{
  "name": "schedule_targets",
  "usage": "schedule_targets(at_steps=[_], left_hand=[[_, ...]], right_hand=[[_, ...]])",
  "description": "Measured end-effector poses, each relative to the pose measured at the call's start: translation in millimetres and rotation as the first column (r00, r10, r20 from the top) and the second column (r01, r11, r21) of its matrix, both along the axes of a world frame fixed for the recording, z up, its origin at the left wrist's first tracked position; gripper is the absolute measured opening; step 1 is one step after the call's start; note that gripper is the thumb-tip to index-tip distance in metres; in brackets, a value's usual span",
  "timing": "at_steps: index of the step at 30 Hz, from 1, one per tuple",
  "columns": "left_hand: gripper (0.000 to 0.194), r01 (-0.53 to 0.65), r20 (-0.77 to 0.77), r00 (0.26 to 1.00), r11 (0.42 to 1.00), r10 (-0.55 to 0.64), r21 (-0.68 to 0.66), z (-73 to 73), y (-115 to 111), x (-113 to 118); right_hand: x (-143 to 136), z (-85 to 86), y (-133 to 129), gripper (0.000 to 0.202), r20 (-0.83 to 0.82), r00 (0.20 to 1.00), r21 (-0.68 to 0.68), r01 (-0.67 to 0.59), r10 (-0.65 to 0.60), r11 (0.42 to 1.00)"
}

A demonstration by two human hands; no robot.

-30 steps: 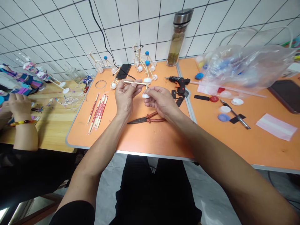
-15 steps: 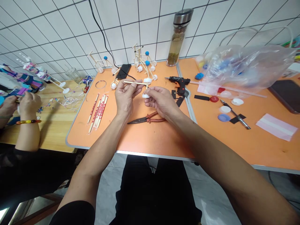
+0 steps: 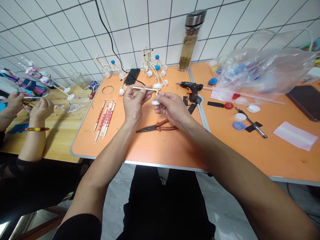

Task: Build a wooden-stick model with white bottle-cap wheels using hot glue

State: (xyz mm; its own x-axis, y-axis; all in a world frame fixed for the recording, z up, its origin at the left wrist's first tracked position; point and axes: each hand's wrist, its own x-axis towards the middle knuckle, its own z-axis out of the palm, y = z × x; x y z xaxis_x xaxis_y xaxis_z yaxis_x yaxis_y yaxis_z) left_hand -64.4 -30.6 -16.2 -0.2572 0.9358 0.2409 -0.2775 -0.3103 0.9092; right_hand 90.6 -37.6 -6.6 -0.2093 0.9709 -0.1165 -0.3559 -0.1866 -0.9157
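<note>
My left hand [image 3: 135, 101] pinches a thin wooden stick [image 3: 150, 89] that lies level above the orange table. At its right end the stick meets a short upright piece. My right hand [image 3: 168, 105] is closed there, its fingers on that short piece just above a white bottle cap [image 3: 155, 102]; the fingers partly hide the joint. Another white cap [image 3: 157, 86] shows right behind the stick. Under my hands lie pliers [image 3: 156, 127] with red handles. Behind stand small stick models [image 3: 152, 65] with caps and blue balls.
Wrapped chopsticks [image 3: 106, 120] lie at left, a glue gun [image 3: 191, 88] to the right. A tea bottle [image 3: 191, 40] stands by the wall. Loose caps [image 3: 239, 125], a pen [image 3: 252, 123] and a plastic bag [image 3: 262, 73] are farther right. A co-worker's hands [image 3: 41, 110] work at the wooden table.
My hands and the stick are nearly still. At left, the co-worker's near hand has shifted right, and a thin strip now shows between that person's two hands.
</note>
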Motion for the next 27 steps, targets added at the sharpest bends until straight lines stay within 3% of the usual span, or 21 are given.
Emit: schedule_targets(at_steps=[27], left_hand=[[0.038, 0.024, 0.027, 0.999, 0.998, -0.025, 0.050, -0.5, 1.3, 0.1]], right_hand=[[-0.4, 3.5, -1.1, 0.020, 0.021, 1.000, -0.020, 0.008, -0.007, 1.000]])
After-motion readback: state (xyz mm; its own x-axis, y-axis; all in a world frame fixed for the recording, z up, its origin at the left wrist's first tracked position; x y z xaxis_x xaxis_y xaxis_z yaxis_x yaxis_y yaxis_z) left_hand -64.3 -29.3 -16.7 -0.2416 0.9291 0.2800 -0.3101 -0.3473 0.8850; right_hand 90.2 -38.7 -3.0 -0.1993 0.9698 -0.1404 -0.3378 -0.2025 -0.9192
